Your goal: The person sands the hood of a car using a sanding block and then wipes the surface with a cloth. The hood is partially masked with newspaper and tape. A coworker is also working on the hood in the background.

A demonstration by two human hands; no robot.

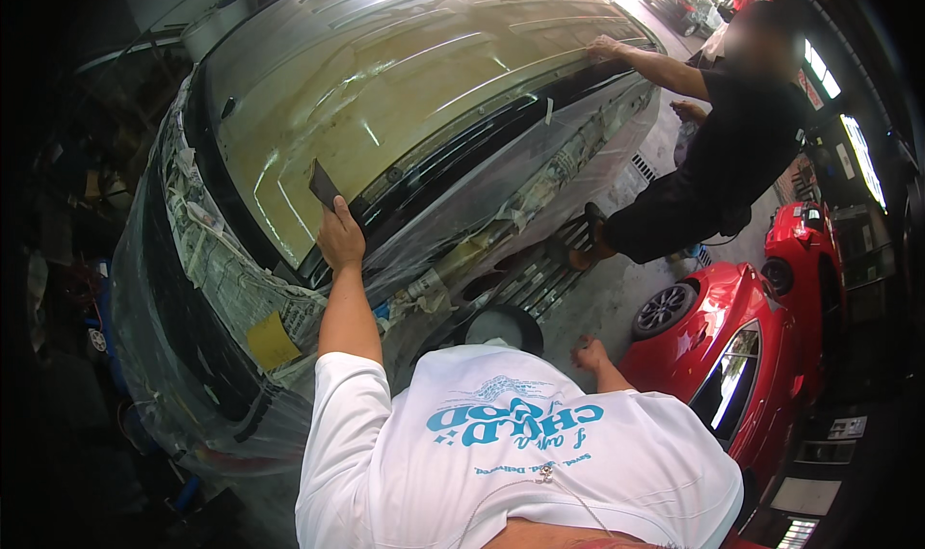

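Observation:
My left hand is closed on a dark, thin sheet of sandpaper, gripped by its lower end and tilted up. It is over the near left corner of a vehicle's roof, which has a dull yellow-brown, wet-looking surface with bright reflections. Newspaper and clear plastic film cover the vehicle's sides below the dark roof edge. A yellow square sheet lies on the masking left of my forearm. My right hand is low beside my body, away from the roof, its fingers loosely apart with nothing visible in them.
A person in dark clothes stands at the roof's far right, one hand on its edge. Two red cars are parked on the right. A round dark tub is just ahead of my body. A floor grate lies beyond.

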